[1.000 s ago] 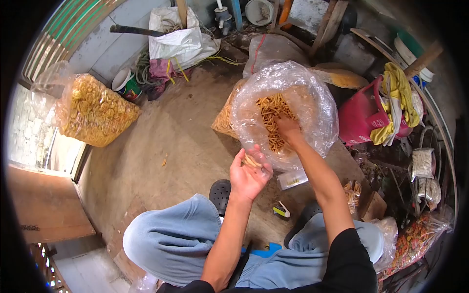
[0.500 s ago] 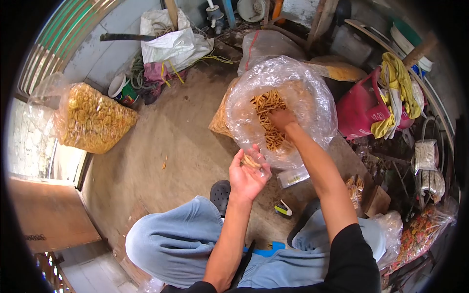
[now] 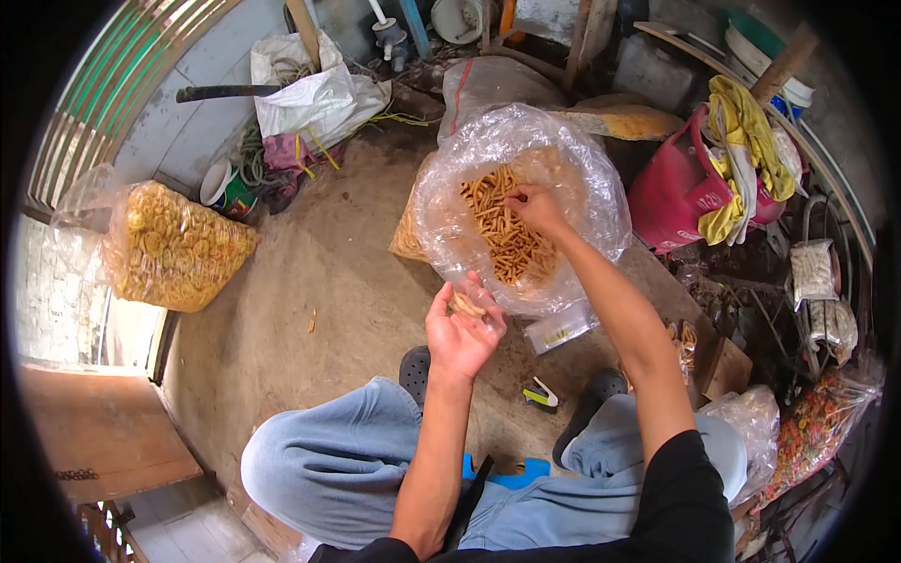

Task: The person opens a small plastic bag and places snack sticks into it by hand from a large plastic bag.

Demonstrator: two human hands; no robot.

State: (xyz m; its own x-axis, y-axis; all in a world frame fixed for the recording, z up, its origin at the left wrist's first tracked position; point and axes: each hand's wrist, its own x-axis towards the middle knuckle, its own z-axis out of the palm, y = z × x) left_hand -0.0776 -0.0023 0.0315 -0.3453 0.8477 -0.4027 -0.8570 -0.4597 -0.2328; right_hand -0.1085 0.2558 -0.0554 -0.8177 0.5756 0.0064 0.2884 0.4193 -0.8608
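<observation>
My left hand point(image 3: 462, 333) is turned palm up, its fingers curled round a small clear plastic bag point(image 3: 481, 317). A few pale brown snack sticks point(image 3: 466, 305) lie inside that bag. Over the mouth of a large clear plastic sack point(image 3: 450, 258), my right hand point(image 3: 539, 210) has its fingers pinched together at the loose brown snack sticks point(image 3: 514, 255) filling it. The fingertips partly hide what they grip. A flat clear packet point(image 3: 561, 328) lies against the sack's front. On the floor before me is a green-and-white stapler point(image 3: 541, 392).
To the left stands a clear bag of round yellow snacks point(image 3: 178, 244), near a white-and-green tub point(image 3: 228, 188). A red bin point(image 3: 671, 192) draped with yellow cloth is at the right. Near my right knee lies a bag of colourful snacks point(image 3: 812, 427). Behind the sack is a white woven sack point(image 3: 324, 103).
My right hand has lifted a little out of the pile, its fingers now pinched and more visible. The left hand still holds the small bag. The whole view has shifted slightly.
</observation>
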